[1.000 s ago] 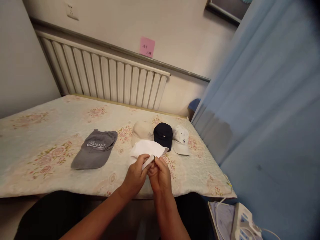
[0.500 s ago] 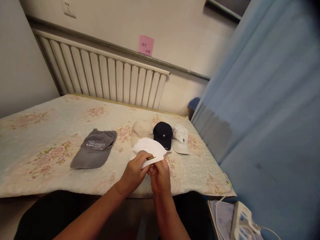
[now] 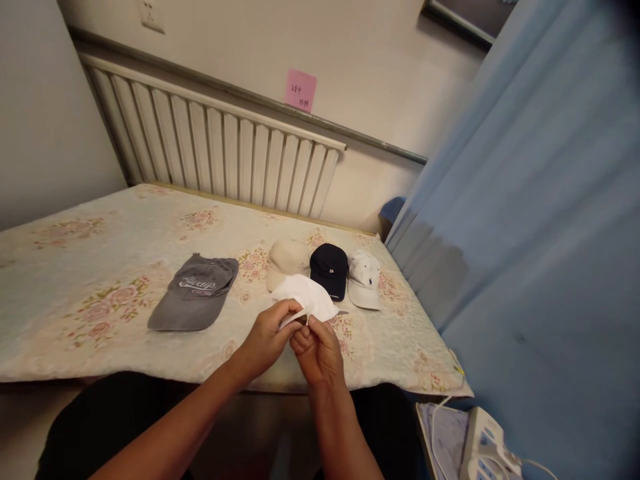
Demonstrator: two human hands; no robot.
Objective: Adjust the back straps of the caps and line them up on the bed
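Observation:
A white cap [image 3: 306, 295] lies near the front edge of a table covered with a floral cloth [image 3: 100, 267]. My left hand [image 3: 267, 337] pinches the cap's thin white back strap from the left. My right hand [image 3: 316, 351] is closed against it, fingers pinched on the same strap end. Just beyond the white cap stand a beige cap [image 3: 286, 259], a dark navy cap [image 3: 329, 268] and another white cap [image 3: 365, 278] in a row. A flattened grey cap with lettering [image 3: 199, 292] lies to the left.
A white radiator [image 3: 215, 150] runs along the wall behind the table, with a pink sticky note [image 3: 301, 91] above it. A blue curtain [image 3: 540, 220] hangs at the right. A white appliance with a cord [image 3: 487, 450] sits low at the right.
Both hands stay together on the white cap's strap, shifting their pinch slightly. The view has tilted a little; the caps on the table have not moved.

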